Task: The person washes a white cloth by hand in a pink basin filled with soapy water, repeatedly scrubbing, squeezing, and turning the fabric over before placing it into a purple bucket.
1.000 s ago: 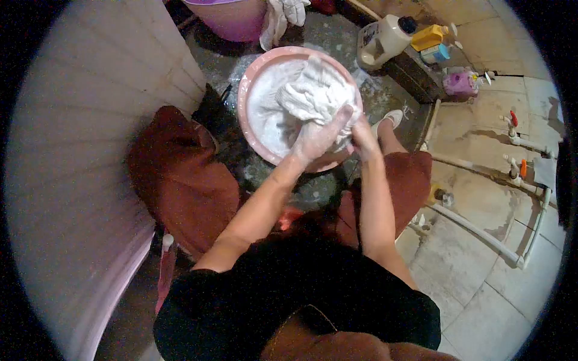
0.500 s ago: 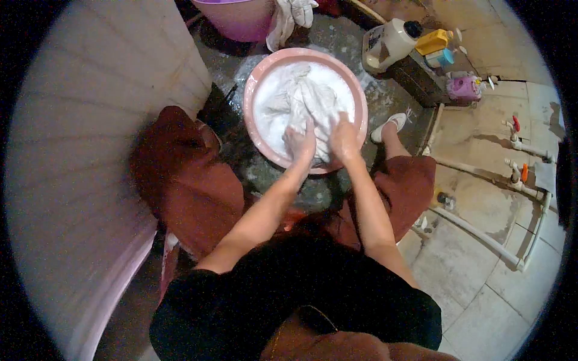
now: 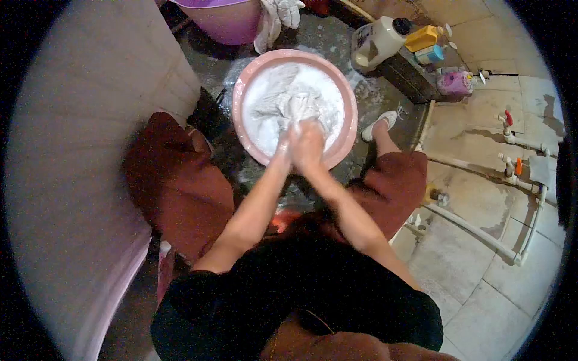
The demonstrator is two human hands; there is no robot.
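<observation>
A pink basin (image 3: 241, 99) stands on the wet floor, full of white suds. A whitish cloth (image 3: 301, 106) lies bunched in the suds. At the basin's near side my left hand (image 3: 285, 146) and my right hand (image 3: 307, 142) are pressed close together, both closed on the gathered cloth. My right hand partly covers the left one, and its fingers are somewhat blurred.
Behind the basin are a purple tub (image 3: 226, 23) and a pale cloth (image 3: 268, 27) over its side. A white jug (image 3: 380, 43), a yellow bottle (image 3: 422, 38) and a purple container (image 3: 456, 83) stand back right. Taps and pipes (image 3: 475, 170) line the right wall.
My hands were apart on the spread cloth; now they have come together at the basin's near side, with the cloth bunched between them. The whole view has shifted slightly.
</observation>
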